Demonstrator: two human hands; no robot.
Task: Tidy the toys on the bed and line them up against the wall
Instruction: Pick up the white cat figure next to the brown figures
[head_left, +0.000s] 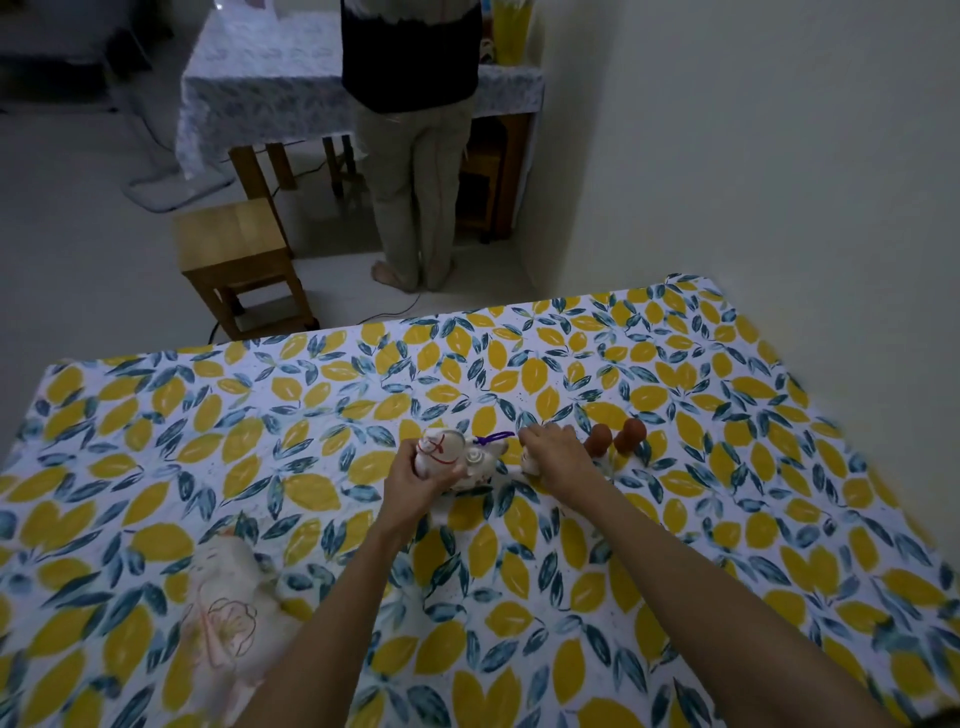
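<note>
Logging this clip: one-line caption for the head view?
Left hand lifts a white round toy; right hand covers another beside two brown knobbed toys on the lemon-print bedsheet.

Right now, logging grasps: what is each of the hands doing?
Left hand: closed around a white toy with red lines.
Right hand: curled over a small white toy; grip cannot be told.

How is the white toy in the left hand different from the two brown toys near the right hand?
The white toy is pale with red lines; the brown toys are reddish-brown and plain. The left hand grips the white toy, while the brown toys stand free on the bed sheet. The white toy looks bigger. All have rounded tops.
</note>
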